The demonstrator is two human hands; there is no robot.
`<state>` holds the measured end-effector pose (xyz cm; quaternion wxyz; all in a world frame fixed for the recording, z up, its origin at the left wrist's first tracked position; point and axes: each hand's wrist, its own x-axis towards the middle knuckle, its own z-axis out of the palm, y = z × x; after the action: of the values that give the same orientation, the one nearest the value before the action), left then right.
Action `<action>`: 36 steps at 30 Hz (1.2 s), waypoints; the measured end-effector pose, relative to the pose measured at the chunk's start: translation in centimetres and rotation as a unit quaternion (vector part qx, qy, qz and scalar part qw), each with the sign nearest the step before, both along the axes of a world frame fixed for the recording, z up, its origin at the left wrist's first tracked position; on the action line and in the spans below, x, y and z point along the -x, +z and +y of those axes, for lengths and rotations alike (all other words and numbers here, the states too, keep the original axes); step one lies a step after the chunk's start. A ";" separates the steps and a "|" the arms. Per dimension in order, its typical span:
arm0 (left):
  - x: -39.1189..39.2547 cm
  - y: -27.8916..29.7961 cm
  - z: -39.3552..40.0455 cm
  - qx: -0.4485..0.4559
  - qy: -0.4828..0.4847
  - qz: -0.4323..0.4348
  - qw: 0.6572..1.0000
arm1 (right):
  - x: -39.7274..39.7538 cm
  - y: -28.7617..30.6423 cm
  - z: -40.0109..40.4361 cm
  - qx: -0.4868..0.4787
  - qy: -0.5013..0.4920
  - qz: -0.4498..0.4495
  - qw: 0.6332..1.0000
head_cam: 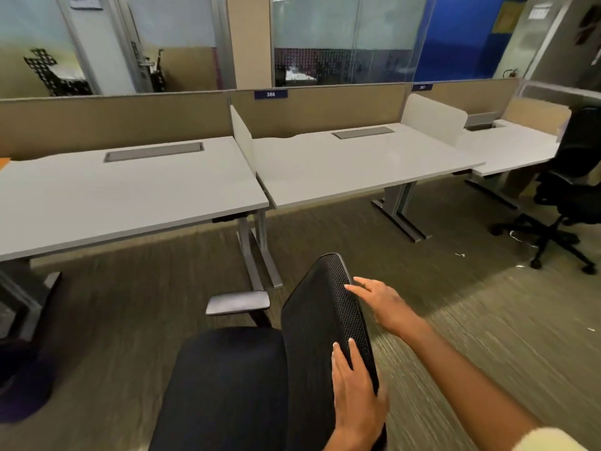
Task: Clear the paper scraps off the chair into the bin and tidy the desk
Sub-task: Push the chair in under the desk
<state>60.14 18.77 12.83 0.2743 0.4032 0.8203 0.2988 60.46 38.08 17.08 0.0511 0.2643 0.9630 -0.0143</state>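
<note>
The office chair (247,369) stands on the carpet (130,304) in front of the row of desks, its dark seat bare as far as I can see; no paper scraps show on it, and no bin is in view. My left hand (354,398) is closed over the near edge of the mesh backrest (328,317), fingers wrapped round the rim. My right hand (387,304) lies spread and loose against the backrest's outer side, fingertips touching the mesh near its top corner. The backrest should be the sound place to hold: the rim looks stiff, the mesh likely gives a little, and on its castors the chair will probably roll and swivel easily, so a steady grip on both sides seems wise. One grey armrest (239,302) juts out beyond the seat. The nearest desk (123,193) and its neighbour (351,164) carry nothing loose. A few pale flecks lie on the carpet near a second chair (566,190) at far right, too small to identify.
</note>
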 end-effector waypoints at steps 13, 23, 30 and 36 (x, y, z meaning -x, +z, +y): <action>6.0 0.7 -1.0 0.024 -0.052 -0.045 0.997 | 5.6 -1.5 -2.4 -0.047 0.041 -0.096 0.993; 14.1 -0.5 -7.8 0.007 -0.126 -0.039 0.991 | 9.6 -2.9 -8.8 -0.026 -0.030 -0.063 0.997; 21.0 1.5 -16.3 0.001 -0.182 -0.007 0.983 | 13.2 -4.0 -14.8 -0.020 0.010 -0.044 0.999; 26.2 2.5 -24.0 0.052 -0.173 0.010 0.984 | 16.4 -3.9 -22.4 0.034 0.016 -0.067 0.997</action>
<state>33.90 -5.20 15.29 0.3345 0.5267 0.7554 0.2001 44.09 15.65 13.19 0.1243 0.2470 0.9606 -0.0285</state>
